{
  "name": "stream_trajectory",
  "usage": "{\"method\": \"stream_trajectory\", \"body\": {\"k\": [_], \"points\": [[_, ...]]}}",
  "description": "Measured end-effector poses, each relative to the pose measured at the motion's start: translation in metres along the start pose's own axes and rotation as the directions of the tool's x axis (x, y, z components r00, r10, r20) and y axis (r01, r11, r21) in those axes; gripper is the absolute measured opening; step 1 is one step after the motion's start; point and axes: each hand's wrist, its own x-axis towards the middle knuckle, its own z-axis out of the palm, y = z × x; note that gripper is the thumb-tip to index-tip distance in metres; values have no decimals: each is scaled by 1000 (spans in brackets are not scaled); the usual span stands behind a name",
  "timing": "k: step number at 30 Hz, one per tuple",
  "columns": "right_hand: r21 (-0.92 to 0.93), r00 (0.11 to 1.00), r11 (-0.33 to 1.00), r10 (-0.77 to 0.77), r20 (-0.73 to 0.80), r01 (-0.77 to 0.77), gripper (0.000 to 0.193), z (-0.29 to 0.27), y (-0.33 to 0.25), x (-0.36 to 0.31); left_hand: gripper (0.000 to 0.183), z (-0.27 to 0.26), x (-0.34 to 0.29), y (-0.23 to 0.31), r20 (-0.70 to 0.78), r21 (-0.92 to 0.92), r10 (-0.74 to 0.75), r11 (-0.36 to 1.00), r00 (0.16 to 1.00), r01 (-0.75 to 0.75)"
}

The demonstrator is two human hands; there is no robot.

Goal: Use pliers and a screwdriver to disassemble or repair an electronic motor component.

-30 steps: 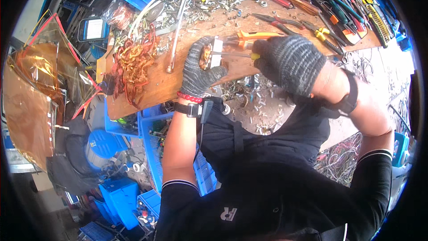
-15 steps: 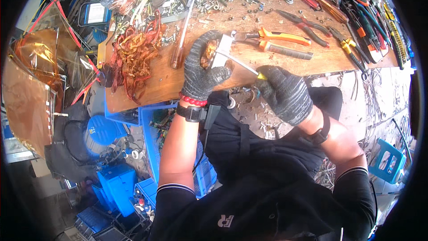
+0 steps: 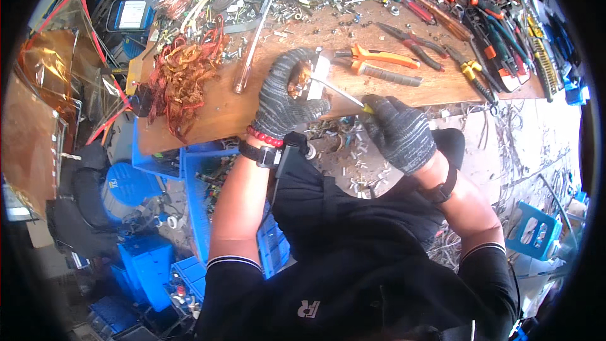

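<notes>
Over the near edge of a wooden board [image 3: 353,28], my left hand [image 3: 278,98], in a grey knit glove, is closed round a small white block-shaped part [image 3: 320,74]. Coppery material [image 3: 299,80] shows on that part, between thumb and fingers. My right hand [image 3: 399,136], gloved likewise, grips a screwdriver [image 3: 344,95] by its yellow end. Its metal shaft points left and its tip meets the part; exactly where it touches is hard to see. Just beyond the part lie orange-handled pliers [image 3: 385,57].
Tangled copper and red strips [image 3: 183,82] heap up left of my hands, beside a long clear rod [image 3: 259,31]. Dark-jawed pliers [image 3: 413,43], yellow-black pliers [image 3: 470,71] and more tools lie right. Small metal scraps cover the far board. Blue crates [image 3: 145,268] stand below left.
The whole view has shifted slightly, so the board and tools appear further left. The white part has turned a little in my left hand; the screwdriver stays against it.
</notes>
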Motion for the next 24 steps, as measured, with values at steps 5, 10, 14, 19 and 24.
{"method": "stream_trajectory", "body": {"k": [5,10,14,19,24], "points": [[-19,985,992,-119,124,122,36,-28,19,11,79,-4,-1,9,189,212,86,969,978,-126],[52,973,993,-112,201,104,35,-33,18,18,93,-4,1,6,171,221,151,957,974,-188],[-26,945,1000,25,326,-17,39,-43,7,21,87,-3,-1,7,160,223,139,959,977,-173],[-107,875,994,64,481,-14,34,-73,-7,39,76,2,-2,13,134,295,131,941,982,-165],[-178,766,984,118,632,-4,20,-93,-23,61,75,3,3,19,191,339,82,930,978,-144]]}}
